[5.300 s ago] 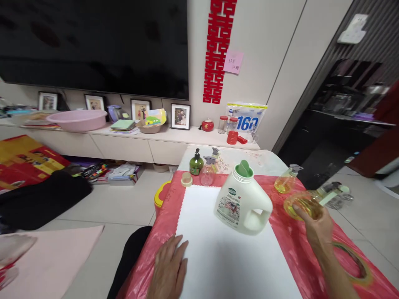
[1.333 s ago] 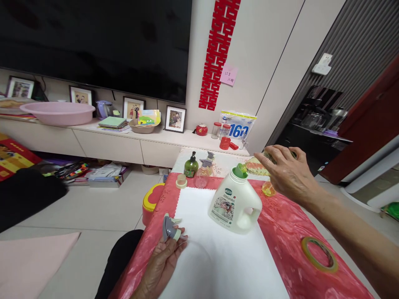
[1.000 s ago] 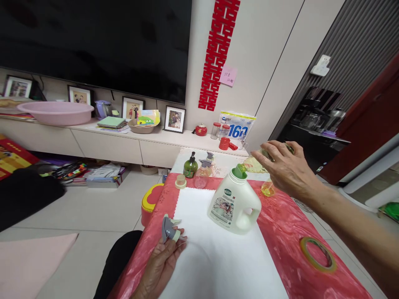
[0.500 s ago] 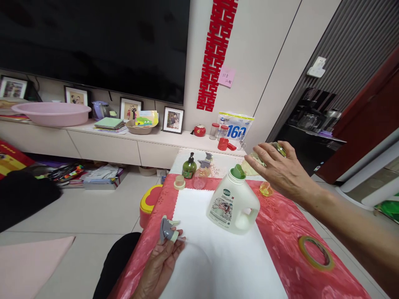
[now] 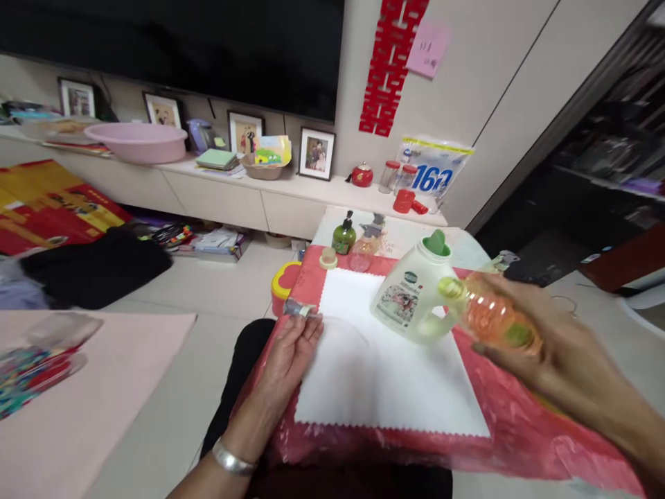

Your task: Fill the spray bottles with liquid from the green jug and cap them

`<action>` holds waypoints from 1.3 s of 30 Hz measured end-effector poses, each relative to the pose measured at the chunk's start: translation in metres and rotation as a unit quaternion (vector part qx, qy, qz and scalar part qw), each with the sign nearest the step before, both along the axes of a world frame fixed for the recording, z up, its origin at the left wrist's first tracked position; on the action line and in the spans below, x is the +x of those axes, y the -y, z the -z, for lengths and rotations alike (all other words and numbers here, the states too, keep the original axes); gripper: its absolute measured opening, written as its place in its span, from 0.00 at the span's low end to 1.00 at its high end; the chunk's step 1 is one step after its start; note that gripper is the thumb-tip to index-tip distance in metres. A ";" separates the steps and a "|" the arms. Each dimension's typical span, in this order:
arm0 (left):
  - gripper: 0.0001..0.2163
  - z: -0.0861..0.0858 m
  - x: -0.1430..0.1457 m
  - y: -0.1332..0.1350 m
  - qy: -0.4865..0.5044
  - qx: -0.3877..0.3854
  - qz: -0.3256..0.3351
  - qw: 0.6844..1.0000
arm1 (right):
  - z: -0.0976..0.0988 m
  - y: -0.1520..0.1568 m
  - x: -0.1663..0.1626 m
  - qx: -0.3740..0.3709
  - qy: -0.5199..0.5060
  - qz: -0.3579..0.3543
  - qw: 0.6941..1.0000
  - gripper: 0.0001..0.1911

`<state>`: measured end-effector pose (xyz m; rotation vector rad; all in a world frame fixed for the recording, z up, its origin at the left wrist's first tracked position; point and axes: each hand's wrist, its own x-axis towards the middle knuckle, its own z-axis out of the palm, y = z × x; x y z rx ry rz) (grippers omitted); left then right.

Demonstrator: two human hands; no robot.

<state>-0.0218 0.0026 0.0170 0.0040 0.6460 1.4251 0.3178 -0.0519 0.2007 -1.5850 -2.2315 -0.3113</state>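
My left hand [image 5: 291, 350] is palm up near the table's left edge, its fingertips closed on a grey spray trigger head [image 5: 298, 308]. A clear thin tube [image 5: 348, 324] runs from it over the white sheet [image 5: 384, 388]. My right hand [image 5: 551, 333], blurred by motion, grips a clear ribbed bottle [image 5: 499, 317] with a yellow-green neck, tilted to the left. The red below shows through it. Just left of this bottle stands a large pale green detergent jug [image 5: 400, 298] with a green spout [image 5: 436, 242]; the bottle partly covers its handle.
At the table's back are a green pump bottle [image 5: 343, 235], a clear spray bottle [image 5: 362, 253] and a pale cap [image 5: 328, 258]. Red plastic [image 5: 519, 416] covers the table. A yellow and red stool [image 5: 285, 281] stands left, a cabinet [image 5: 218, 204] behind.
My right hand has come down and nearer, bringing the clear bottle beside the jug's handle. My left hand has turned palm up at the table's left edge. The view has shifted left and down.
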 end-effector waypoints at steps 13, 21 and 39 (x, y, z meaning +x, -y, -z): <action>0.09 -0.018 0.000 0.010 -0.055 0.074 -0.007 0.996 | 0.139 0.035 -0.070 -0.161 -0.118 0.024 0.980 0.37; 0.19 -0.036 0.013 0.022 -0.192 0.149 0.048 0.969 | 0.150 0.026 -0.103 -0.208 -0.255 -0.011 0.944 0.41; 0.13 -0.042 0.001 0.034 -0.463 0.280 0.191 0.819 | 0.214 0.006 -0.156 -0.217 -0.517 -0.141 0.816 0.44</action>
